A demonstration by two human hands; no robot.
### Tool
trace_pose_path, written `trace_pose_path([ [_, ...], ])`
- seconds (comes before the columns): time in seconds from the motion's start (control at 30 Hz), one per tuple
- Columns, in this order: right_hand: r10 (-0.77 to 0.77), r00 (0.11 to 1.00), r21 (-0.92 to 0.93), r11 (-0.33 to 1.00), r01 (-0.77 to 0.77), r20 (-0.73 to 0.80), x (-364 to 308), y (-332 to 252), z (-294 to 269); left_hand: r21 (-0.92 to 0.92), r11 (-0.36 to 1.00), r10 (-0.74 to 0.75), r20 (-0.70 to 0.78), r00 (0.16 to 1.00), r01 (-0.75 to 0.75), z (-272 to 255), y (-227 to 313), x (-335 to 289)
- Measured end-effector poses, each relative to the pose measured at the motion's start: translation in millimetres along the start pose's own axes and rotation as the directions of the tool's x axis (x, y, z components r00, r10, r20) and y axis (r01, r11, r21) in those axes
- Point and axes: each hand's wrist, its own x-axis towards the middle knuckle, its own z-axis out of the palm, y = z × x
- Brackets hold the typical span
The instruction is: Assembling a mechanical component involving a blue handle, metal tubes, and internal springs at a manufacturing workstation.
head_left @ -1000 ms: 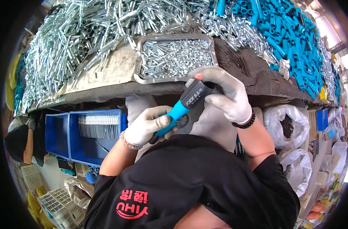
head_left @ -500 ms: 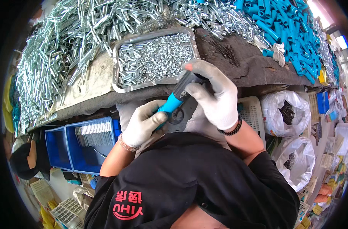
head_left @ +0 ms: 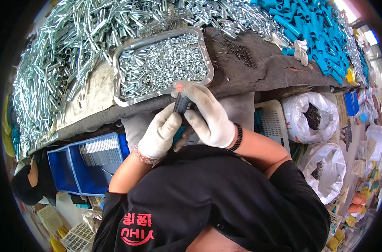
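Observation:
Close in front of my chest I hold a black and blue cylindrical tool (head_left: 181, 104) between both hands; its exact kind is unclear. My left hand (head_left: 159, 132), in a white glove, wraps round its lower part, so little of the blue body shows. My right hand (head_left: 209, 117), also gloved, curls over the black upper part, with a bare fingertip at the top end. Just beyond my hands is a metal tray (head_left: 205, 63) of small shiny metal pieces.
Metal tubes (head_left: 73, 54) pile up at the far left, blue tubes (head_left: 321, 42) at the far right. Dark springs (head_left: 241, 52) lie on the cloth-covered bench (head_left: 270, 69). Blue bins (head_left: 90, 182) stand left; white bags (head_left: 298, 105) and a pale basket (head_left: 275, 126) stand right.
Both hands have come closer together, the right one moving left and down along the tool. The tool now stands steeper and its blue body is mostly covered.

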Motion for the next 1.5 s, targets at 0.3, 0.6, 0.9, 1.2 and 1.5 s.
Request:
trace_pose_path([
  [0.3,0.121,0.925,-0.886,0.266,-0.380,-0.360,-20,70,-132,0.016,0.995,-0.096,-0.149,0.984,0.099,-8,-7,-6],
  [0.6,0.322,0.749,-0.487,0.600,-0.635,-0.579,-4,88,-154,0.045,0.994,-0.093,-0.160,0.983,0.101,-6,-6,-4],
  [0.9,0.060,0.970,-0.172,0.985,-0.019,0.236,21,-27,-84,0.550,0.818,0.135,0.105,0.985,-0.171,-26,-10,-9],
  [1.2,0.264,0.913,-0.360,0.922,-0.143,0.312,41,-9,-94,0.807,0.549,0.250,0.089,0.964,-0.217,-24,19,-7],
  [1.5,-0.035,0.930,-0.733,0.626,-0.266,-0.367,273,219,-243,-0.004,0.998,0.056,-0.305,0.951,-0.060,-74,41,-24],
])
